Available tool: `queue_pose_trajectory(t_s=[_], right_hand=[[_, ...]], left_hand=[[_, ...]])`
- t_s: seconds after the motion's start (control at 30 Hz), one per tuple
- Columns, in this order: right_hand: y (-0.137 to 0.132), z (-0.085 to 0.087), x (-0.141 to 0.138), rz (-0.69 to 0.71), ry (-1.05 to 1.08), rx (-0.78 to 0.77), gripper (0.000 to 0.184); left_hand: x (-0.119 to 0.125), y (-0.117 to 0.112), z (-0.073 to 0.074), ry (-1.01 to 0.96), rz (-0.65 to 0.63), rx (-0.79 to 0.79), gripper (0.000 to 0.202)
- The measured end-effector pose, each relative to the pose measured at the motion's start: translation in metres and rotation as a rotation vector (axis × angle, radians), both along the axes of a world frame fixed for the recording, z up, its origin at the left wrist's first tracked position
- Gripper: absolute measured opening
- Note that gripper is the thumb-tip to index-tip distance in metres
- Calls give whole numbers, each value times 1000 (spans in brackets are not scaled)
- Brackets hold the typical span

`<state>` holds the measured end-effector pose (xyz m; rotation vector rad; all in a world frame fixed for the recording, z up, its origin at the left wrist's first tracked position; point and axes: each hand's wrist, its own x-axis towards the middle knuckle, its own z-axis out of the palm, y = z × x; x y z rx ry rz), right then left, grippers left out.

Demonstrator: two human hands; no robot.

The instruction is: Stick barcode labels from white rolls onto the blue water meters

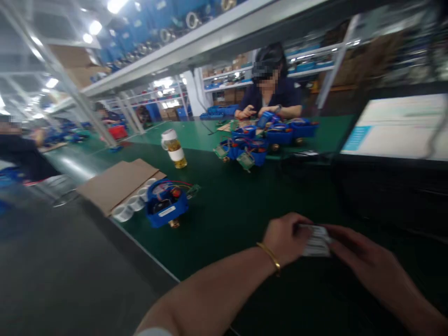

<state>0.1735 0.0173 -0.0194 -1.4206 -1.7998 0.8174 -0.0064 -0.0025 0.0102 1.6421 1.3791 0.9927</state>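
Between my two hands is a small white piece with dark print, like a label [318,242], blurred by motion. My left hand [286,237], with a gold bracelet [270,257] at the wrist, is closed on its left end. Thumb and fingers of my right hand [366,256] pinch the right edge. Both hands are above the dark green tabletop [224,219]. Off to the left, a blue open housing [168,212] with wires, a small green circuit board and a brass fitting sits on the table.
White tape-like rolls [123,213] and cardboard sheets [115,184] lie by the left edge. A jar of yellowish liquid [176,150] stands behind. Several blue housings [255,151] are grouped near a co-worker [271,93] opposite. A monitor [395,126] stands at right, below an overhead shelf [168,53].
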Motion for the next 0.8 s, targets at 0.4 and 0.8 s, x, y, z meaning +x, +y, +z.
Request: queue_pose_trajectory(t_s=[0.4, 0.8], right_hand=[[-3, 25, -15, 84, 267, -140, 22], [-3, 27, -13, 147, 344, -172, 20]], left_hand=[[-6, 10, 9, -112, -2, -139, 20], [-7, 10, 7, -191, -46, -156, 25]])
